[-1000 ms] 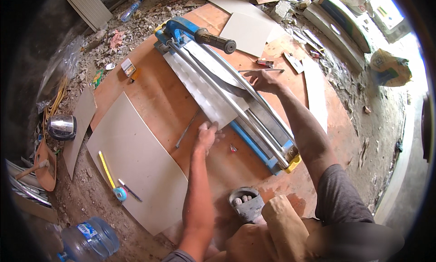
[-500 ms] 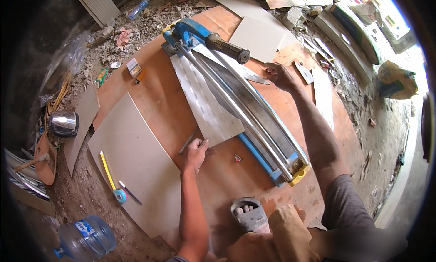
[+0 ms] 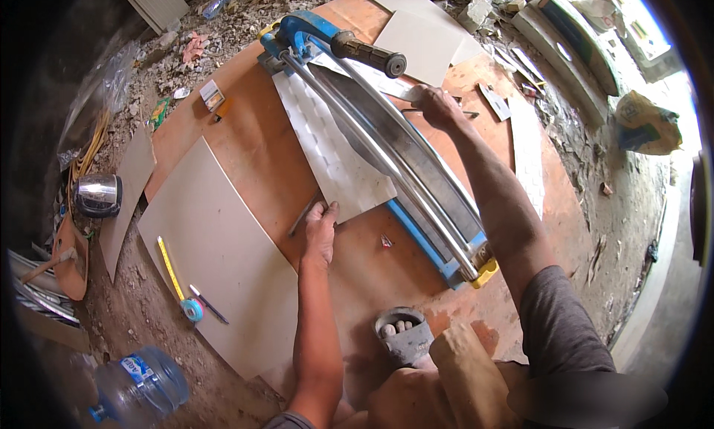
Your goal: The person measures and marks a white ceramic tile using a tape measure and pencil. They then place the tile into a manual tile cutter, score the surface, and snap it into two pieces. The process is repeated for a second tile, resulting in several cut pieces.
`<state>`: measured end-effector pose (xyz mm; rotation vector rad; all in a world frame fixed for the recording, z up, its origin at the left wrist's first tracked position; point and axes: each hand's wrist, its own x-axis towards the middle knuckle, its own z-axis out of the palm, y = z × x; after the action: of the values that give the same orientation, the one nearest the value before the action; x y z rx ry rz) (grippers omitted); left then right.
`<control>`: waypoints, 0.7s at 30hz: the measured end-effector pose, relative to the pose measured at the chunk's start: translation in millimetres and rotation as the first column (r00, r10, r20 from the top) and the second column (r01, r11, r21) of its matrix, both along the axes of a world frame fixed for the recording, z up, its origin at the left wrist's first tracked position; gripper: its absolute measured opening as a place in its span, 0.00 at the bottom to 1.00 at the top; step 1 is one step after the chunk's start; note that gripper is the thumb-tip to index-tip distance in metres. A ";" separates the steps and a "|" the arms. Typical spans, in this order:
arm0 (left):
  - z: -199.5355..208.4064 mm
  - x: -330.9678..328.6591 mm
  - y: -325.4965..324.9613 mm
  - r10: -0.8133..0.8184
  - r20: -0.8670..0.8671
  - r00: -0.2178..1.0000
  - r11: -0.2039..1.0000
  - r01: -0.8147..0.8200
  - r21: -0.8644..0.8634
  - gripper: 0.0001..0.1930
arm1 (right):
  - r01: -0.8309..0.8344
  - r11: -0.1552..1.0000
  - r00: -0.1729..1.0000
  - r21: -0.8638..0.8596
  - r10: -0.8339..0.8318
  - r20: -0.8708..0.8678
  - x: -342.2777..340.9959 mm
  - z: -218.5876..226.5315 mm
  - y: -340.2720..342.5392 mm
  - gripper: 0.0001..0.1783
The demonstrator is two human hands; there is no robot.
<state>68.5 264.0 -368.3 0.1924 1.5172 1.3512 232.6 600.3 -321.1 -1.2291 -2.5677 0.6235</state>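
Observation:
A blue manual tile cutter (image 3: 424,165) with silver rails and a black handle (image 3: 372,53) stands on an orange-brown board. Under its rails lies a pale tile piece (image 3: 335,157), crossing the cutter's left side. My left hand (image 3: 320,232) pinches the near corner of that tile, thumb on top. By its fingers is a thin dark rod (image 3: 301,215). On the cutter's right side, my right hand (image 3: 440,108) is closed on the end of a narrow pale tile strip (image 3: 398,88). A thin dark stick (image 3: 471,114) shows beside this hand, partly hidden by it.
At left lies a large beige tile (image 3: 216,243) with a tape measure (image 3: 192,310) and pen (image 3: 210,304) on it. More tiles (image 3: 418,46) lie beyond the cutter. A water jug (image 3: 141,381) is at lower left; rubble (image 3: 167,61) borders the board.
My right hand has moved left and closed on the end of the tile strip; before, it was just off the strip's tip. My left hand stays at the tile corner.

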 end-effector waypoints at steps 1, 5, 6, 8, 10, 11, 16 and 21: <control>2.8 1.1 0.9 0.015 0.001 1.000 1.000 -0.015 0.003 0.07 | 0.038 0.998 0.997 -0.039 -0.036 0.064 -2.2 14.4 -2.5 0.11; 11.6 7.1 4.6 0.063 0.035 0.997 0.998 -0.063 0.000 0.10 | -0.076 0.996 0.997 0.056 0.075 0.020 10.9 5.5 18.5 0.11; 11.5 6.2 2.5 0.046 -0.028 0.999 0.999 -0.046 0.017 0.10 | -0.114 0.985 0.992 0.132 0.106 0.069 10.2 -3.8 16.2 0.11; 4.0 9.1 7.8 -0.024 -0.128 0.992 0.995 0.035 0.089 0.12 | -0.119 0.968 0.969 0.221 0.065 0.238 32.4 -19.6 26.7 0.11; -2.7 -1.4 -3.2 0.042 0.079 0.996 0.990 -0.052 0.130 0.13 | -0.087 0.987 0.966 0.132 0.052 0.253 29.3 -9.1 15.9 0.11; 0.1 -5.1 -7.6 0.043 0.100 0.994 0.991 -0.055 0.120 0.13 | -0.052 0.998 0.984 0.044 0.044 0.170 31.6 -2.4 4.8 0.11; -4.4 -4.5 -13.5 0.068 0.119 0.991 0.981 -0.088 0.174 0.12 | 0.097 0.988 0.988 -0.116 -0.110 -0.108 134.1 3.2 -1.8 0.10; 7.1 10.8 -9.5 0.039 0.190 0.981 0.984 -0.071 0.165 0.13 | 0.509 0.852 0.747 -0.126 -0.510 -0.428 263.8 -7.8 3.8 0.13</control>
<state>79.3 254.5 -361.2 0.1284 1.2592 1.5016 496.3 604.1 -328.9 -1.4960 -1.7437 0.6801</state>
